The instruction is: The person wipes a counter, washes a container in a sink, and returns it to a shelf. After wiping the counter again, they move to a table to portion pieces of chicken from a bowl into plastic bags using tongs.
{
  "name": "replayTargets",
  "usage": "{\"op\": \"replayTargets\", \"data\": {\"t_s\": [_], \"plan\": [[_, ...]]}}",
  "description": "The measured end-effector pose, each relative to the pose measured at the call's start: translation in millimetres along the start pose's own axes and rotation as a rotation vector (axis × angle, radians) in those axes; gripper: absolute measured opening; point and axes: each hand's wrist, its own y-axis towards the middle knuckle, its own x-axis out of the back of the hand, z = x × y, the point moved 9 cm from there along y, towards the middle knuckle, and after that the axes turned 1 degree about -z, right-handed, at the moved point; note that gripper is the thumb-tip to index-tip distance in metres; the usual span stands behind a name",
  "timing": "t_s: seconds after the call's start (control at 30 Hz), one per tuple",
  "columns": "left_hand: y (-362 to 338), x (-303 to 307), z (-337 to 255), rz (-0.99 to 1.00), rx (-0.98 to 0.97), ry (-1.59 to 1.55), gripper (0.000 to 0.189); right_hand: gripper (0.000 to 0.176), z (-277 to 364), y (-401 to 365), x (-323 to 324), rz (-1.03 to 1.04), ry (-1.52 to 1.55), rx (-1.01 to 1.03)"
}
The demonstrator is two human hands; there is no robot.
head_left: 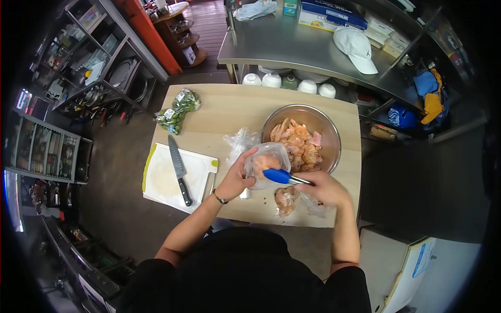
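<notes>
My left hand [236, 180] grips the side of a clear plastic bag [283, 154] that has pieces of raw marinated meat in it. In my right hand [330, 189] is a pair of tongs [301, 180] with blue tips [276, 176], which lie over the mouth of the bag. Just beyond the bag, a steel bowl [336, 141] holds a heap of marinated meat, seemingly chicken [298, 140]. Nearer to me lies a filled bag of meat [286, 201], with more clear plastic [317, 207] below my right hand.
A white cutting board [159, 175] with a kitchen knife [177, 164] lies at the left. Bagged green vegetables [180, 109] are at the table's far left corner. Crumpled clear bags [241, 141] sit beside the bowl. A steel bench [292, 44] with a white cap [356, 47] stands behind.
</notes>
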Motion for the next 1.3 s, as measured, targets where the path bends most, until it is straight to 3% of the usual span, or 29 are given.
{"op": "replayTargets", "data": {"t_s": [0.03, 0.07, 0.13, 0.17, 0.27, 0.33, 0.4, 0.47, 0.6, 0.73, 0.8, 0.9, 0.97, 1.03, 1.07, 1.1, 1.17, 1.3], "plan": [[1, 2, -1, 0.014, 0.011, 0.007, 0.076, 0.035, 9, 9, -11, -0.035, -0.265, -0.03], [0, 6, 0, 0.026, 0.023, 0.015, 0.075, 0.035, 17, 16, -28, -0.03, -0.257, -0.02], [-1, 31, 28, -0.015, -0.006, 0.054, 0.075, 0.029, 15, 23, -46, -0.142, -0.594, -0.201], [-5, 42, 46, -0.028, 0.061, 0.058, 0.073, 0.026, 12, 29, -62, -0.095, -0.695, -0.234], [-23, 69, 95, -0.069, 0.192, 0.116, 0.069, 0.033, -10, 40, -100, 0.021, -0.751, -0.375], [-33, 80, 117, -0.12, 0.206, 0.157, 0.07, 0.032, -25, 49, -119, 0.025, -0.792, -0.341], [-37, 87, 119, -0.157, 0.138, 0.278, 0.07, 0.033, -60, 58, -140, 0.044, -0.879, -0.354], [-39, 89, 91, -0.274, -0.016, 0.818, 0.068, 0.024, -55, 59, -133, 0.009, -0.913, -0.342], [-35, 79, 84, -0.233, -0.098, 0.747, 0.068, 0.019, -37, 58, -119, 0.034, -0.982, -0.237], [-24, 50, 74, -0.098, -0.137, 0.733, 0.065, 0.017, -22, 55, -122, -0.038, -0.942, -0.273], [-23, 31, 63, -0.023, -0.173, 0.763, 0.065, 0.028, -39, 54, -138, 0.042, -0.951, -0.322], [-28, 5, 36, 0.077, -0.263, 0.653, 0.064, 0.028, -59, 48, -134, 0.105, -0.945, -0.408], [-30, -6, 51, 0.213, 0.215, 0.079, 0.061, 0.031, -59, 25, -120, 0.022, -0.974, -0.347], [-25, -2, 57, 0.194, 0.203, 0.047, 0.059, 0.033, -39, 10, -104, -0.056, -1.007, -0.29], [-22, 3, 61, 0.164, 0.187, 0.017, 0.057, 0.038, -28, -1, -93, 0.004, -0.946, -0.405], [-20, 8, 74, 0.17, 0.188, 0.015, 0.057, 0.042, -27, -9, -87, 0.063, -0.882, -0.517], [-12, 38, 103, -0.006, 0.213, 0.199, 0.055, 0.045, -51, -5, -98, 0.032, -0.905, -0.494], [-16, 42, 108, 0.032, 0.108, 0.454, 0.053, 0.051, -57, -10, -95, -0.004, -0.895, -0.499]]}}
